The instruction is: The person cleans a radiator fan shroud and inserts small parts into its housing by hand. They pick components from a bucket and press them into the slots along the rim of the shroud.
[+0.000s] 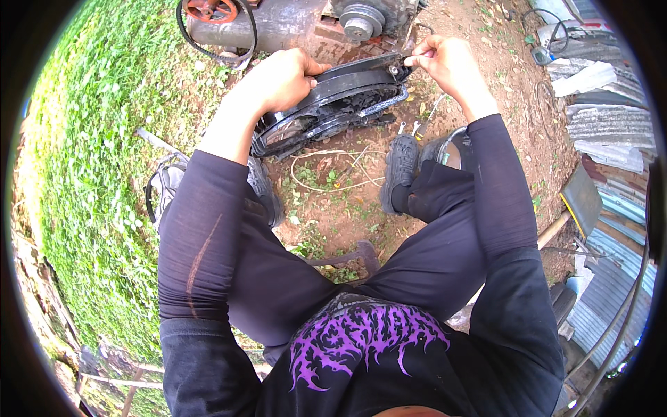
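Ahead of my feet, a black round frame [333, 99], wheel-like with an open, ribbed inside, stands tilted on the ground. A metal bracket [383, 103] sticks out at its right side. My left hand [286, 78] is closed over the frame's upper left rim, thumb on the near side. At the rim's right end, the fingers of my right hand [445, 62] are pinched together beside a small fitting [397, 69]; whatever they hold is too small to make out. Two small wrenches [416, 128] show by my right shoe.
A machine with a grey stepped pulley [362, 23] lies beyond, next to a red wheel [210, 10] and a black belt [253, 28]. Pale cord [306, 182] loops over the dirt between my shoes. A hammer [366, 257] lies nearer. Corrugated sheets [604, 125] and a shovel [582, 199] are right.
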Demonstrator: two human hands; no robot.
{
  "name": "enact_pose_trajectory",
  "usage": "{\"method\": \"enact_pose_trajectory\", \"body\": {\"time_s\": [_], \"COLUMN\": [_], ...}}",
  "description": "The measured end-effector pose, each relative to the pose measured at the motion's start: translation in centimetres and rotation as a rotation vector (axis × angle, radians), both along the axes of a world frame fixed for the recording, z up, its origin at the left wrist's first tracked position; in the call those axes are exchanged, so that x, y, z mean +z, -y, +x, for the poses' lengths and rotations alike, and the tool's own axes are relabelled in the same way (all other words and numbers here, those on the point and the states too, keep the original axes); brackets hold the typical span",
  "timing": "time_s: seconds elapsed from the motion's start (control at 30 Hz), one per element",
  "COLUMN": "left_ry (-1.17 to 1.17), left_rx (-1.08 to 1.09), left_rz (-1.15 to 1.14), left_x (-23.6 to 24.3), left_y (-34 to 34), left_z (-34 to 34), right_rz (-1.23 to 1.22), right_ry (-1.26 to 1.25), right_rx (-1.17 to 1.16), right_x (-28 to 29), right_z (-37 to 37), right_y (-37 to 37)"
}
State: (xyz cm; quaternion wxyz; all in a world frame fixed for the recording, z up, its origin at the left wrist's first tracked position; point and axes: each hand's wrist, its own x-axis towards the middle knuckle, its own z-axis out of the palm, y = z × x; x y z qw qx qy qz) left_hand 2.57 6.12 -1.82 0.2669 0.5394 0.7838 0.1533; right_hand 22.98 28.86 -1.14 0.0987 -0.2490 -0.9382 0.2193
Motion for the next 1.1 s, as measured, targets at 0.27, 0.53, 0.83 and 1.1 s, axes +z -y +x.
{"method": "enact_pose_trajectory", "body": {"time_s": [0.27, 0.53, 0.83, 1.1], "left_ry": [0.02, 0.022, 0.005, -0.022], "left_rx": [0.03, -0.004, -0.022, -0.05], "left_rz": [-0.049, -0.048, -0.006, -0.009], "left_x": [1.0, 1.2, 0.0, 0.4], "left_y": [-0.2, -0.3, -0.2, -0.1], "left_z": [0.4, 0.4, -0.2, 0.0], "right_rz": [0.023, -0.046, -0.001, -0.133], "right_ry": [0.053, -0.072, -0.221, -0.332], "right_rx": [-0.032, -0.11, -0.136, -0.158], "right_x": [-1.1, -3.2, -3.5, -4.2], "right_z": [0.1, -0.6, -1.7, -1.7], "right_y": [0.2, 0.9, 3.6, 2.7]}}
